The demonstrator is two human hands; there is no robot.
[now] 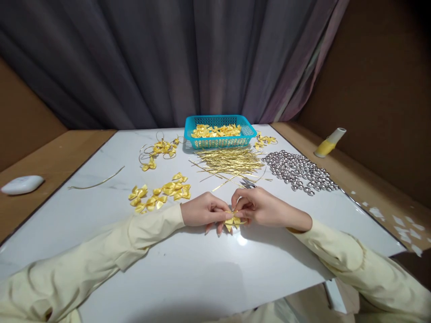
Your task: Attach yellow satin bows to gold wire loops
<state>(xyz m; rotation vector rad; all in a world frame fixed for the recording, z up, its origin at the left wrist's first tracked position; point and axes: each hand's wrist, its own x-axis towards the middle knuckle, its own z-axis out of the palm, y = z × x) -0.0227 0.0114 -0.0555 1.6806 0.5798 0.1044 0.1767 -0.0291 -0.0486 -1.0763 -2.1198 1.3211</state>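
Observation:
My left hand [205, 211] and my right hand [261, 207] meet at the middle of the white table [188, 269]. Both pinch one small yellow ribbon bow [233, 221] between their fingertips, just above the tabletop. A thin gold tie seems to run through the bow, though it is too small to be sure. Directly beyond my hands lies a heap of gold twist ties [230, 162]. A cluster of finished-looking yellow bows [161, 193] lies to the left of my left hand.
A turquoise basket [218, 142] with yellow bows stands at the back centre. Silver bells [298, 169] are spread at the right. More bows with gold loops [160, 150] lie back left. A white case [22, 184] and a yellow spool [329, 142] sit off the board.

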